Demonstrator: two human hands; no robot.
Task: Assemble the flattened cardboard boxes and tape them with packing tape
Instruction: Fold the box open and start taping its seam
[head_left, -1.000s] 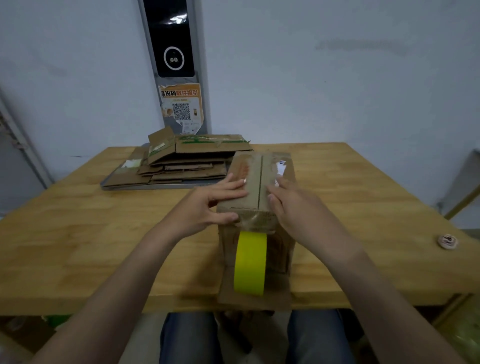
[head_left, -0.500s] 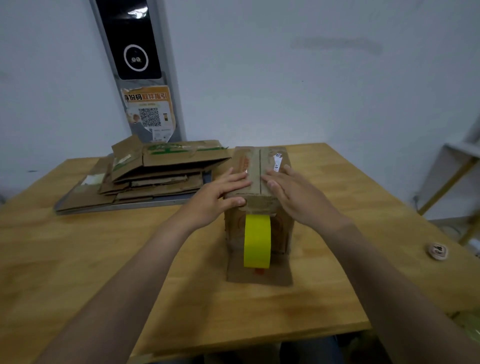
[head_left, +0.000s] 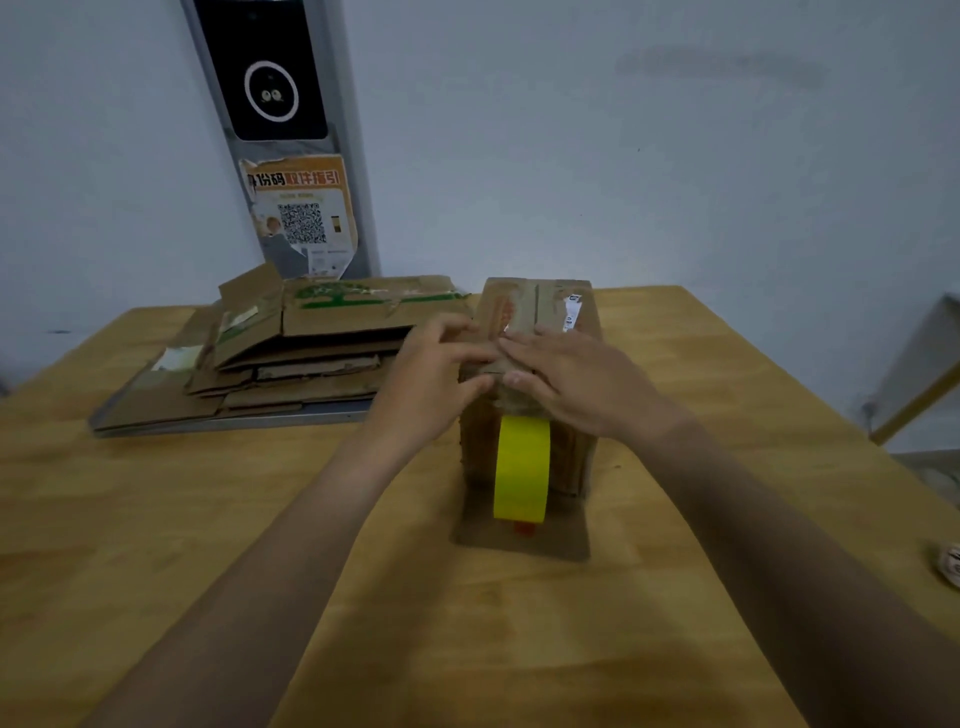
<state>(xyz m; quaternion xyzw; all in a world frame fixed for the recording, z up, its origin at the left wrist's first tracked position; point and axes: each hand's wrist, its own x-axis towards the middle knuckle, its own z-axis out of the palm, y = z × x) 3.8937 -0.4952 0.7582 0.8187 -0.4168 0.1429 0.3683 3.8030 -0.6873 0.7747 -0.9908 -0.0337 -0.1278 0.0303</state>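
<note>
1. Contact: the left hand (head_left: 441, 376) sits on the near top edge of the cardboard box (head_left: 540, 306). Its fingers are bent onto the top panel and its thumb is on the front face. It presses and clasps nothing.
2. The right hand (head_left: 574, 382) lies flat on the same panel with fingers straight and thumb at the near edge. It also presses without clasping. The two sets of fingertips meet over the centre seam.
3. Pose: both forearms are bare. The left comes in from 7 o'clock and the right from 5 o'clock, converging on the box top.
4. The box stands upright on the wooden table (head_left: 182, 545), just right of centre. One flap (head_left: 480, 535) is folded out flat toward 6 o'clock. A yellow tape roll (head_left: 522, 467) stands on edge against the front face, directly below the hands.
5. Edges: a stack of flattened cardboard (head_left: 311, 343) lies at 10 o'clock from the box on a grey board (head_left: 234, 423). Its right end is just beside the left hand.
6. Room: bare wood runs from the box to the table's right edge at 3 o'clock, and broadly toward 8 o'clock. A small round object (head_left: 950, 564) sits at 4 o'clock, well apart.
7. The wall (head_left: 675, 182) rises just behind the box at 12 o'clock. A panel with a QR poster (head_left: 304, 218) stands at 11 o'clock.
</note>
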